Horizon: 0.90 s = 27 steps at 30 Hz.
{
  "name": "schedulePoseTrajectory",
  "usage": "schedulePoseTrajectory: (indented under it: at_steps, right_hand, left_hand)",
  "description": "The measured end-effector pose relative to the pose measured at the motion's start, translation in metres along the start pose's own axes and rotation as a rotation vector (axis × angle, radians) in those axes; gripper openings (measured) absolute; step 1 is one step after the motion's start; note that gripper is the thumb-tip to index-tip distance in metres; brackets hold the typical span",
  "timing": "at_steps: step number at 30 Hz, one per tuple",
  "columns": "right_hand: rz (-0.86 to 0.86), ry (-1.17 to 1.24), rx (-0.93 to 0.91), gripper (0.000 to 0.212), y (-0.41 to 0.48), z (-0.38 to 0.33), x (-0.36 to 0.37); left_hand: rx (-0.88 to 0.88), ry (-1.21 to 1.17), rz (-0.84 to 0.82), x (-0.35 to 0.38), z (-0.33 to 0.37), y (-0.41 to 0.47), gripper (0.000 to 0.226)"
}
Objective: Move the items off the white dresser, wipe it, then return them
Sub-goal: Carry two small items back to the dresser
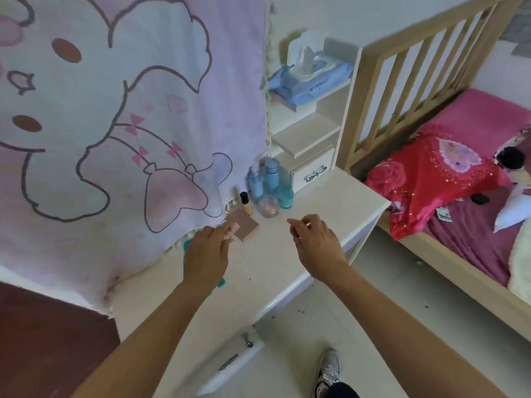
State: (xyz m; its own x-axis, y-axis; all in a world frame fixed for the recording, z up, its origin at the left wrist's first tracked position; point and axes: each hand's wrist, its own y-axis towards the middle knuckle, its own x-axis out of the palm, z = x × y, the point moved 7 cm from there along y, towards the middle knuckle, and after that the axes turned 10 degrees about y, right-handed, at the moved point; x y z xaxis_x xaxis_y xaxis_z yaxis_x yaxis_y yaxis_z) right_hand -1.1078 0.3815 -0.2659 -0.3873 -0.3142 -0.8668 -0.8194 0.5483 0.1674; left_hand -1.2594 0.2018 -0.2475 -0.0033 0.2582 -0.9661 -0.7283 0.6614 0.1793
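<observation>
Our hands were over the white dresser [330, 198], mid-frame.
Left hand [205, 254] pinched a small pink item [231, 227] beside the compact [244, 224]; right hand [316, 242] hung loosely curled, empty, near the bottles [271, 179].

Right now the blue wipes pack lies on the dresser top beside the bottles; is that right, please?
No: the head view shows the blue wipes pack on the upper shelf, above the bottles, not on the dresser top.
</observation>
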Motion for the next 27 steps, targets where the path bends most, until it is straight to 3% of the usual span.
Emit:
schedulePoseTrajectory:
  at_steps: [10, 14, 17, 27]
  right_hand:
    - [-0.391, 0.087, -0.204, 0.041, 0.091, 0.031, 0.076]
    - [-0.521, 0.135, -0.197, 0.033, 0.09, 0.04, 0.119]
    - [-0.606, 0.134, -0.172, 0.033, 0.088, 0.049, 0.151]
    - [-0.666, 0.219, -0.125, 0.034, 0.103, 0.036, 0.219]
  left_hand:
    - [-0.37, -0.041, -0.193, 0.087, -0.013, 0.013, 0.027]
    - [-0.355, -0.028, -0.25, 0.133, -0.014, 0.011, 0.013]
    - [-0.33, -0.004, -0.307, 0.168, -0.023, 0.013, 0.014]
    - [-0.254, 0.057, -0.337, 0.225, -0.055, 0.016, 0.023]
